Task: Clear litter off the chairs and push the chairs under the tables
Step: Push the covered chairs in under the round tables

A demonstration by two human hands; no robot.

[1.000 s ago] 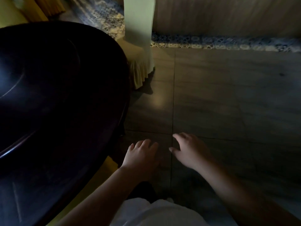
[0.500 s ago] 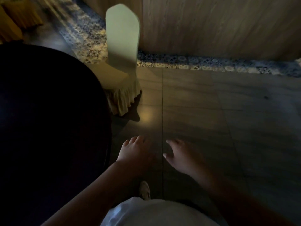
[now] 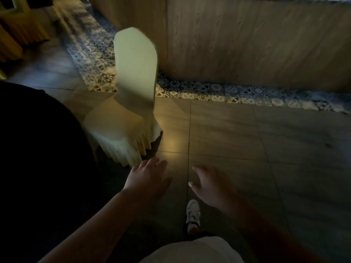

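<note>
A chair [image 3: 131, 103] in a pale yellow cover with a frilled skirt stands at the edge of a dark round table [image 3: 38, 158], its seat partly under the rim. No litter shows on the seat. My left hand [image 3: 148, 177] hovers palm down just in front of the chair's skirt, fingers apart and holding nothing. My right hand [image 3: 209, 185] is level with it to the right, over the floor, also spread and holding nothing. Both hands are apart from the chair.
A wood-panelled wall [image 3: 247, 44] runs along the back, with a band of patterned blue tiles [image 3: 247, 93] at its foot. Grey floor tiles [image 3: 256, 149] stretch to the right. My white shoe [image 3: 192, 215] shows below my hands. More yellow-covered furniture [image 3: 17, 33] stands at far left.
The view has swung up and forward, so the whole chair now shows and sits closer. Both hands have moved toward it, still holding nothing. A shoe has stepped into view.
</note>
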